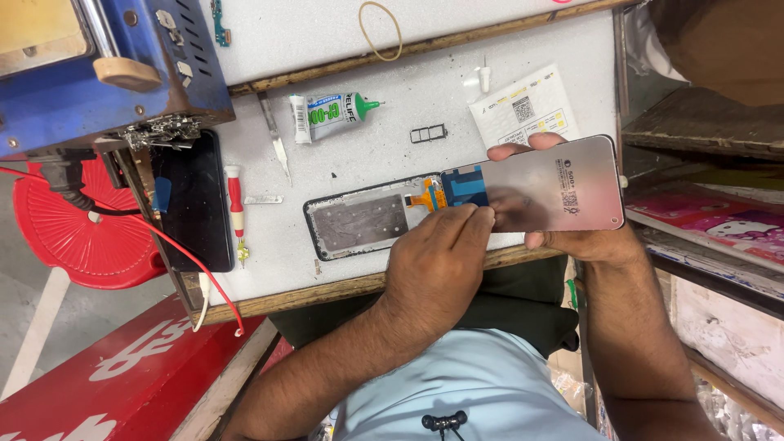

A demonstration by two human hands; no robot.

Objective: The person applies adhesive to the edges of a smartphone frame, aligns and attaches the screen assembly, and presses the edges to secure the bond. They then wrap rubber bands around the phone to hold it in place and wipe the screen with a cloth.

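Hands meet at the right centre of the frame over a replacement phone screen (pixel 535 184), a grey rectangular panel held flat with its back side up. The right hand (pixel 572 238) grips this panel from beneath at the right — its thumb curls over the near edge and its fingertips (pixel 510 149) hook over the far edge. The left hand (pixel 437 257) reaches in from the lower centre with fingers pressed together, their tips pinching at the panel's left end, just beside the orange flex cable (pixel 426 198).

That cable bridges the panel to an open phone frame (pixel 359 220) lying on the white table (pixel 392 147) in the middle of the frame. Further left lies a red-handled screwdriver (pixel 236 208), touching nothing, beside a dark phone (pixel 192 204). Toward the upper centre are a glue tube (pixel 327 114) with a green tip, a metal blade tool (pixel 276 135) and a small card tray (pixel 428 133) — all well apart from the hands. A blue machine (pixel 98 73) fills the upper left.
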